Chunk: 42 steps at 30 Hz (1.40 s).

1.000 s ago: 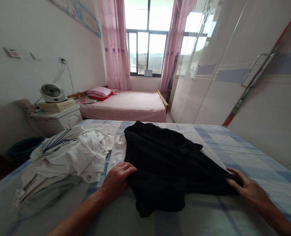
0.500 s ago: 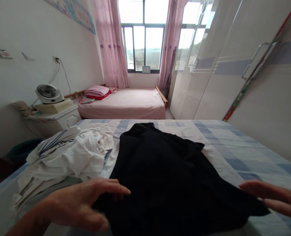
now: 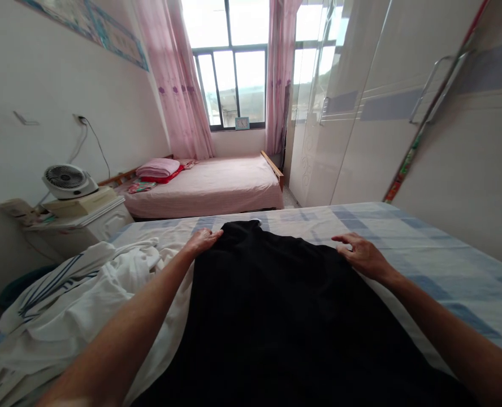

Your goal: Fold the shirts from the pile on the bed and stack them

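Note:
A black garment [image 3: 268, 305] lies spread over the bed in front of me, its far edge uneven. My left hand [image 3: 203, 241] is at its far left corner, the fingers closed on the cloth there. At the far right corner is my right hand [image 3: 361, 255], thumb and forefinger apart, with the thumb touching or very near the cloth. White clothes [image 3: 119, 282], one with dark blue stripes, lie crumpled to the left, partly behind my left forearm. The garment's near end runs out of view at the bottom.
A blue and white checked sheet [image 3: 407, 249] covers the bed. Beyond stands another bed with a pink sheet [image 3: 229, 181] and folded bedding [image 3: 158, 168]. A fan [image 3: 68, 180] sits on the bedside cabinet [image 3: 102, 226] at left. Tall glossy wardrobes [image 3: 361, 147] line the right side.
Both hands have moved forward from the near part of the black garment to its far corners. The garment reaches farther toward me. The view has shifted slightly.

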Tool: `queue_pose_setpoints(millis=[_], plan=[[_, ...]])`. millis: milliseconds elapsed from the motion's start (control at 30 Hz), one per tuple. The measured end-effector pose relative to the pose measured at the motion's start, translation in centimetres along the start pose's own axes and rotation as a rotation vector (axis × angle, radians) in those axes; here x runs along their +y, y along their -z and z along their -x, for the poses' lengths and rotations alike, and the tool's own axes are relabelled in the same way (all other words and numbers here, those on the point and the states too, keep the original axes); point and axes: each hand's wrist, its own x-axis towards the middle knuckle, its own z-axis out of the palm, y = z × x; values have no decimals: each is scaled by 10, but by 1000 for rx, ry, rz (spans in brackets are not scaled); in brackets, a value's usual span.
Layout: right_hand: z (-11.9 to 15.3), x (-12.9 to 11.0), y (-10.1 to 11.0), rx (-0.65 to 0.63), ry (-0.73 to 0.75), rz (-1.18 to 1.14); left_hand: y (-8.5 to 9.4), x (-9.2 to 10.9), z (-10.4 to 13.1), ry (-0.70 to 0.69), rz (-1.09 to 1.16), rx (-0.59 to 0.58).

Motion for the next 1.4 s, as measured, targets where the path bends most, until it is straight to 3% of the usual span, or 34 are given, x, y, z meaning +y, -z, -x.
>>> queue_pose_setpoints(millis=[100, 167, 233, 333, 400, 467, 533, 667, 733, 867, 1067, 1267, 1400], plan=[[11, -19, -3, -98, 69, -20, -22, -4, -9, 37, -150, -104], [18, -31, -5, -200, 111, -33, -32, -3, -9, -1, -149, -124], [20, -38, -5, -221, 141, -15, -39, -1, -7, -53, -136, -136], [10, -32, 4, -19, 81, -56, -40, 2, -2, -149, -77, -48], [1, -22, 15, 183, -74, -169, -38, 1, 2, -201, 20, 48], [-2, -14, 25, 237, -216, -348, -38, -4, 6, -214, 124, 87], [4, -14, 30, 57, -235, -536, -40, -12, 9, -186, 183, 67], [28, -29, 28, -622, 2, -606, -45, -27, 12, -28, 309, 53], [33, -31, 26, -718, 11, -621, -45, -31, 10, 66, 396, 49], [27, -10, 25, -400, -114, -514, -45, -29, 7, 126, 439, 25], [22, 12, 13, -361, 35, -119, -45, -25, 7, 175, 433, 11], [20, 6, -5, -16, 24, 163, -44, -23, 8, 181, 439, 9], [12, 10, 2, 296, -174, 77, -44, -23, 9, 176, 447, 19]])
